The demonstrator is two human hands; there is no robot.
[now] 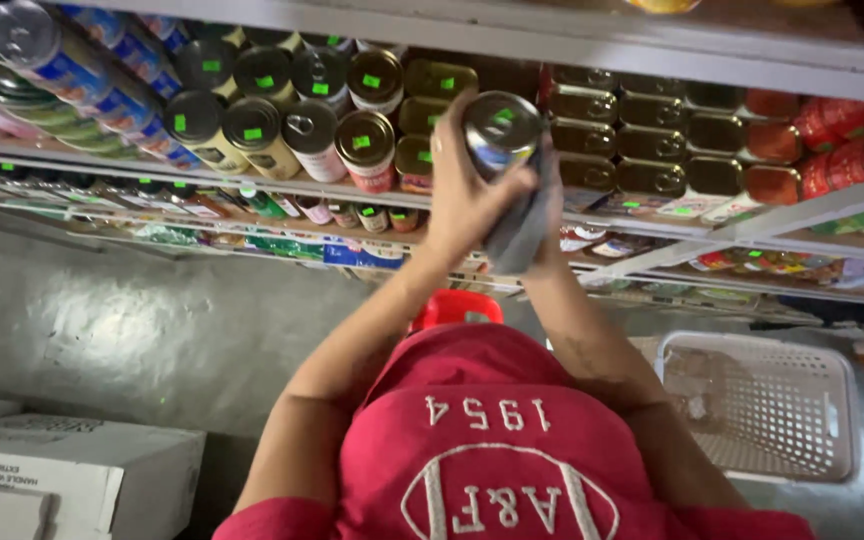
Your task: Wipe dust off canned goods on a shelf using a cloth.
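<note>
A person in a red shirt [482,450] holds a can [500,130] up in front of a stocked shelf [652,45], seen from a head-worn camera. The left hand [462,195] has its grip closed around the can's side, fingers wrapped from the left, the shiny lid with a green sticker facing the camera. The right hand [542,215] presses a grey cloth [520,225] against the can's right side and base; how tightly its grip closes cannot be told, since the cloth hides most of the fingers. The can sits level with the shelf's rows of round tins [282,120] on the left and flat oval tins [642,140] on the right, close to both but touching neither. Below, a white basket [812,410] stands on the floor at right, and a cardboard box [82,470] at left.
</note>
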